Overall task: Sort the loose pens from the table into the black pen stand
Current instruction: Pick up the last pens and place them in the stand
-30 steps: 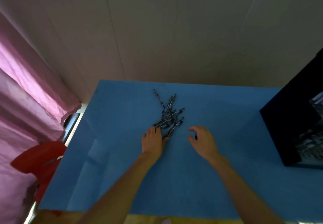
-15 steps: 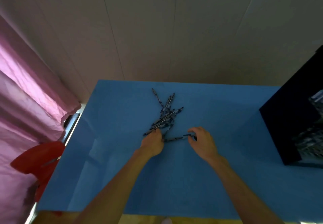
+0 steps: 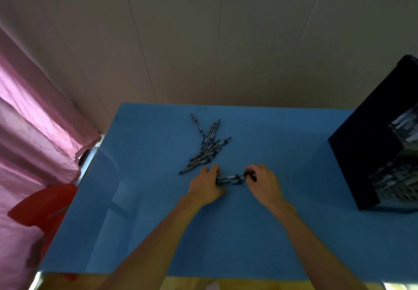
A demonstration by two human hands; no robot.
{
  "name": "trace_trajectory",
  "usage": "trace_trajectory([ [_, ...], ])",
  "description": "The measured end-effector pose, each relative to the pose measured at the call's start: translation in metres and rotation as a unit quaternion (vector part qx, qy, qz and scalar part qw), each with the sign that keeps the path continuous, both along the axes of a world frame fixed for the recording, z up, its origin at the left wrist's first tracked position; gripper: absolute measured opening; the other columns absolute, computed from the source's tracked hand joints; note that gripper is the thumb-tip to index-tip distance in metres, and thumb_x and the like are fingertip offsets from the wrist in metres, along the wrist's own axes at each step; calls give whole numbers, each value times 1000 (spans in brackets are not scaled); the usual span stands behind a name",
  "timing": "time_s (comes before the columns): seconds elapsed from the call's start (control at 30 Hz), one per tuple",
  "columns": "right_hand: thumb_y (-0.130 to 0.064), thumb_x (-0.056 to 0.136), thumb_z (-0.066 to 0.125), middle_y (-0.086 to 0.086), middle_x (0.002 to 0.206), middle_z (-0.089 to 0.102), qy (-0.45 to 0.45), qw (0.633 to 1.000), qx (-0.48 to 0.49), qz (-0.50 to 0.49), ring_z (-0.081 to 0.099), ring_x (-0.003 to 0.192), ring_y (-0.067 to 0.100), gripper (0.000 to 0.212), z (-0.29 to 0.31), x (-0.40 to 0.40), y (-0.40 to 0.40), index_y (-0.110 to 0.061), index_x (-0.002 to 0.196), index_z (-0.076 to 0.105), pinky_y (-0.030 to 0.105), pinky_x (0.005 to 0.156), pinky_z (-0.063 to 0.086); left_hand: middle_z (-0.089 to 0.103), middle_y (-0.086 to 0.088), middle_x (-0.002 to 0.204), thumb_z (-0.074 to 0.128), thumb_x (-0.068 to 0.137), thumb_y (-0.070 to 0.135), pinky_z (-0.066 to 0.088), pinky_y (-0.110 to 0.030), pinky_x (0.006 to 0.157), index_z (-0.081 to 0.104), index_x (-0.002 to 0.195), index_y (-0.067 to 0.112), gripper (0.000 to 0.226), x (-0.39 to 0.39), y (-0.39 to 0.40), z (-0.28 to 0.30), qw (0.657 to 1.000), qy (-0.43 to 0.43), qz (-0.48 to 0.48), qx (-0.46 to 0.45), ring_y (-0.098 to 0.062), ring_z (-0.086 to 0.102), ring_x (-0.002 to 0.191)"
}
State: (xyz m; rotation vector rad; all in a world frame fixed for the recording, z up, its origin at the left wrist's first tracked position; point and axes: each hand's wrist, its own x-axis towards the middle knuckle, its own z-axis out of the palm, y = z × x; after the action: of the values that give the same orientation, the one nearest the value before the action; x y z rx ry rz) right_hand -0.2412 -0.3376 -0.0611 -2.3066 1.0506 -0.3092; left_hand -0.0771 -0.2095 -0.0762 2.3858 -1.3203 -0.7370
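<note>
A heap of loose pens lies on the blue table, a little beyond my hands. Between my hands a small bunch of pens lies crosswise, just in front of the heap. My left hand grips the bunch's left end. My right hand pinches its right end with curled fingers. The black pen stand stands at the table's right edge, its open side showing pens inside.
A pink curtain hangs at the left with a red object below it. A pale panelled wall rises behind the table. A yellow strip runs along the table's near edge.
My left hand drew pens out of the heap toward me and curled round them. My right hand took hold of their other end. The bunch now lies apart from the heap.
</note>
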Motion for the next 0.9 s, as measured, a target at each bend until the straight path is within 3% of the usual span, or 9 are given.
trace_trajectory([
  [0.1, -13, 97, 60, 1, 115, 63, 13, 1000, -9, 1, 61, 92, 14, 19, 1, -5, -4, -15, 114, 67, 24, 83, 50, 43, -5, 104, 59, 97, 44, 42, -34, 69, 47, 111, 22, 30, -4, 2, -7, 999, -33, -16, -8, -26, 53, 84],
  [0.2, -9, 97, 58, 3, 115, 62, 18, 1000, -6, -1, 62, 94, 17, 18, 2, -8, -6, -15, 112, 66, 27, 83, 52, 45, -8, 112, 53, 101, 22, 37, -34, 77, 46, 110, 16, 13, -2, 5, -11, 991, -132, -37, -4, -24, 46, 91],
  [0.33, -9, 96, 57, 2, 116, 63, 10, 1000, -10, -5, 63, 95, 18, 21, 1, -6, -6, -14, 114, 66, 29, 84, 53, 51, -10, 117, 52, 87, -1, 39, -34, 88, 43, 118, 9, 33, 5, 18, -9, 981, -194, -14, -11, -26, 45, 105],
  [0.47, -8, 96, 57, 3, 117, 63, 0, 1000, -3, 1, 63, 97, 18, 23, -2, -2, -2, -12, 116, 67, 31, 88, 54, 47, -10, 107, 51, 85, -5, 36, -31, 66, 40, 115, 9, 35, 23, 32, -6, 986, -152, 63, -42, -22, 47, 80],
  [0.53, -8, 96, 57, 4, 118, 62, -1, 1000, 0, 5, 64, 97, 18, 23, -4, -1, 0, -12, 117, 67, 30, 88, 54, 45, -9, 101, 52, 84, -3, 33, -32, 60, 41, 109, 9, 30, 31, 35, -6, 984, -143, 92, -58, -22, 45, 72],
  [0.63, -7, 96, 58, 4, 118, 63, -2, 1000, -1, 10, 64, 96, 17, 24, -7, 1, 0, -12, 118, 67, 29, 87, 54, 45, -7, 98, 57, 93, 13, 41, -36, 58, 43, 102, 11, 18, 40, 36, -6, 976, -121, 155, -90, -23, 48, 69],
  [0.73, -8, 97, 57, 3, 118, 63, -1, 1000, 1, 15, 65, 95, 16, 24, -7, 3, 0, -12, 118, 67, 30, 87, 55, 45, -7, 101, 60, 98, 29, 44, -35, 60, 44, 101, 13, 23, 47, 38, -12, 975, -119, 174, -67, -23, 51, 71],
  [0.9, -9, 97, 55, 1, 121, 62, 2, 1000, -3, 19, 64, 97, 15, 26, -6, 7, -3, -14, 120, 65, 31, 88, 54, 43, -6, 102, 59, 98, 39, 40, -34, 61, 43, 102, 15, 29, 59, 40, -18, 982, -100, 157, -44, -24, 50, 74],
])
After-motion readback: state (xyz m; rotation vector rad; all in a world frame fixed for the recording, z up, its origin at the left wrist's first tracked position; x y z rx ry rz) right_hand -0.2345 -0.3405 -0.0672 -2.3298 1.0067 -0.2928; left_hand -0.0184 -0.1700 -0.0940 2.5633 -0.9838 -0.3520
